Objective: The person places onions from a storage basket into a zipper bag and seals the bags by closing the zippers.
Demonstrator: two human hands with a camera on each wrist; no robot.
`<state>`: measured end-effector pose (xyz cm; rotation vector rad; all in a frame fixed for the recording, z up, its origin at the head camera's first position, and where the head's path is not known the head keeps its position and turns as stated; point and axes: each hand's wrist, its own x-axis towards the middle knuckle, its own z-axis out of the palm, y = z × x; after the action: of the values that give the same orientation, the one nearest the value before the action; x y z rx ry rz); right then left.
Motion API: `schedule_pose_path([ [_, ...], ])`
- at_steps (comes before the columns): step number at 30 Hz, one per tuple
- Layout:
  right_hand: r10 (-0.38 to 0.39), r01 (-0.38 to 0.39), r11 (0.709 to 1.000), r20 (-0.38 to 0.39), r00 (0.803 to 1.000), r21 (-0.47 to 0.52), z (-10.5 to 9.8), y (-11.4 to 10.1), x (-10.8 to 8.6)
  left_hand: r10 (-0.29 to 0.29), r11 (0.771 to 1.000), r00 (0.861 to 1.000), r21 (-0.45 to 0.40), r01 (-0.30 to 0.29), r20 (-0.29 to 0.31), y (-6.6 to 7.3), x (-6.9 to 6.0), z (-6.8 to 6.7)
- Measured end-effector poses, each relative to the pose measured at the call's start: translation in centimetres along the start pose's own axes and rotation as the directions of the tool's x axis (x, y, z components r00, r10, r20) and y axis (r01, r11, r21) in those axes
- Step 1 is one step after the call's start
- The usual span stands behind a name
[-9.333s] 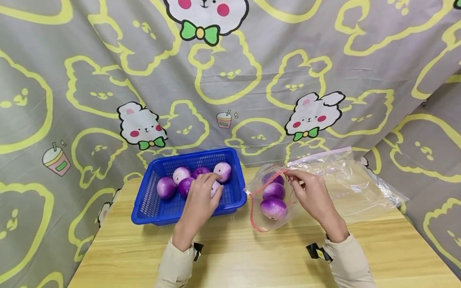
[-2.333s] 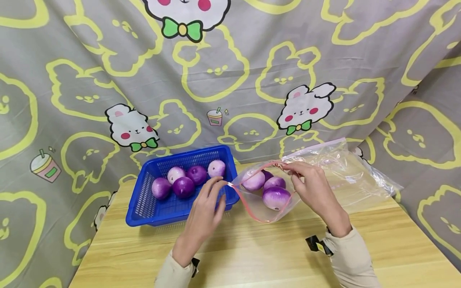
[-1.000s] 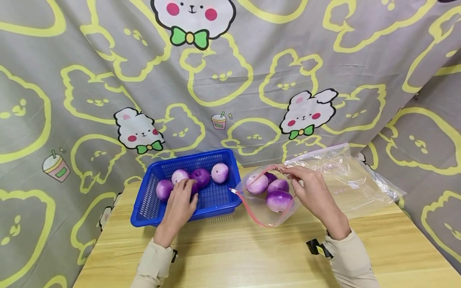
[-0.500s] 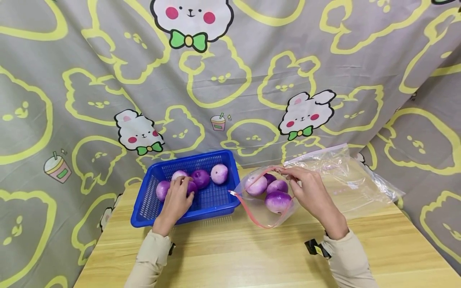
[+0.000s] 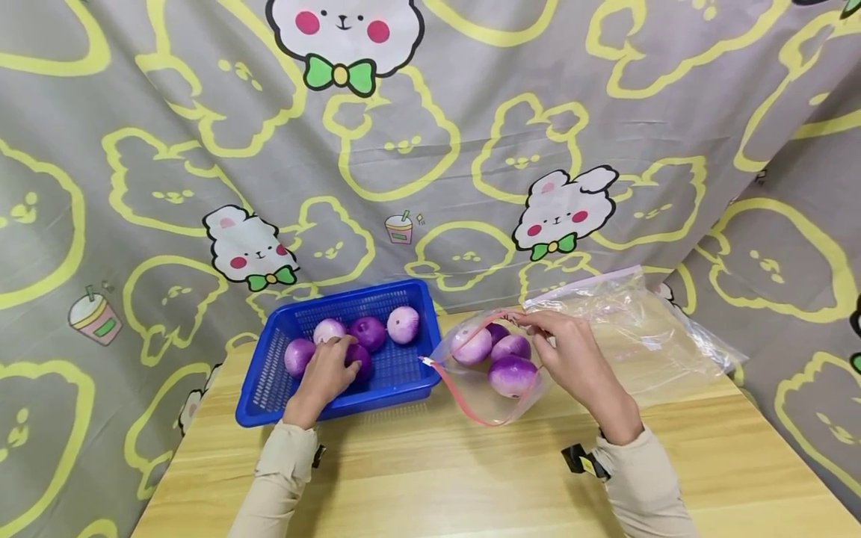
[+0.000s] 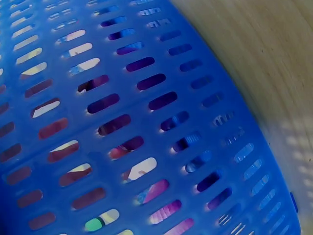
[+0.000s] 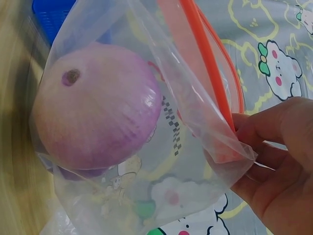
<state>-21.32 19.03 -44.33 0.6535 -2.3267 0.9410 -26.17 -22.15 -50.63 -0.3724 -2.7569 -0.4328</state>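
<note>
Grey curtain point(image 5: 464, 175), printed with yellow-outlined animals, across the upper frame; wooden table point(image 5: 430, 478) below. Blue basket point(image 5: 397, 398), lower left of centre: five onions inside, your left hand point(image 5: 326, 373) reaching in, fingers curled round a dark purple onion point(image 5: 363, 361) on the near side. Clear bag point(image 5: 480, 390) with red zip edge, right of the basket: mouth open, four onions within, its upper edge pinched by your right hand point(image 5: 572, 355). Second clear bag point(image 5: 649, 344), lying flat at right.
</note>
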Motion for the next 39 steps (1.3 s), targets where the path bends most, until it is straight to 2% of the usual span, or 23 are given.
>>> schedule_pose_path([
  [3,-0.001,0.001,1.000,0.006,1.000,0.012,0.2,-0.1,0.1,0.013,1.000,1.000,-0.012,-0.013,-0.014,-0.3,0.0,0.0],
  [7,0.003,-0.003,1.000,0.009,1.000,0.016,0.3,-0.2,0.3,0.023,0.998,0.997,-0.052,-0.027,-0.074,-0.5,-0.2,-0.1],
  [13,0.003,-0.003,1.000,0.013,1.000,0.006,0.5,-0.4,0.5,0.068,0.994,0.981,-0.077,-0.083,-0.181,0.3,-0.6,-0.7],
  [17,0.006,-0.006,1.000,0.014,1.000,0.002,0.5,-0.4,0.5,0.110,0.989,0.966,-0.069,-0.129,-0.233,1.3,-0.8,-1.1],
  [21,0.009,-0.009,1.000,0.023,1.000,0.004,0.5,-0.4,0.5,0.128,0.987,0.959,-0.063,-0.148,-0.255,2.5,-1.1,-1.6],
  [28,0.012,-0.012,1.000,0.024,1.000,0.010,0.5,-0.4,0.4,0.111,0.991,0.955,-0.044,-0.128,-0.276,4.7,-1.6,-2.4],
  [35,0.000,0.000,1.000,0.015,1.000,0.001,0.4,-0.2,0.3,0.101,0.989,0.951,-0.077,-0.129,-0.291,7.0,-2.0,-3.7],
  [39,-0.003,0.003,1.000,0.009,1.000,-0.004,0.3,-0.1,0.1,0.094,0.986,0.939,-0.097,-0.133,-0.332,8.4,-2.3,-4.6],
])
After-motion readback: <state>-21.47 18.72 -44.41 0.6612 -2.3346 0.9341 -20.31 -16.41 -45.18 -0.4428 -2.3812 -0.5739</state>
